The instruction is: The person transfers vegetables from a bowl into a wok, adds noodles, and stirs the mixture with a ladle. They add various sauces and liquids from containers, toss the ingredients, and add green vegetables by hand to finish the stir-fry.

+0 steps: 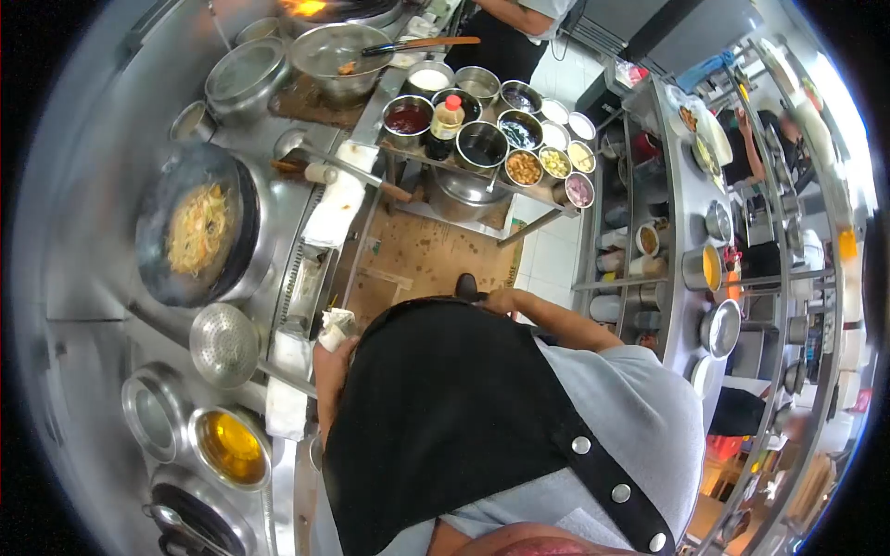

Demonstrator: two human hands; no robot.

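My left hand [332,363] is at the stove's edge, closed around a crumpled white cloth [336,324]. My right hand [501,301] rests against the top of my black apron [445,408] with its fingers curled; whether it grips anything is hidden. A black wok [162,269] of yellow noodles [197,229] steams on the burner to the left. A perforated metal skimmer [224,345] lies just left of my left hand.
A pot of yellow oil [232,447] and empty pots stand at the lower left. Several seasoning bowls and a sauce bottle [446,123] fill a rack ahead. Steel shelving [681,213] with bowls runs on the right. Another person [519,23] stands ahead, and another at the far right [742,153].
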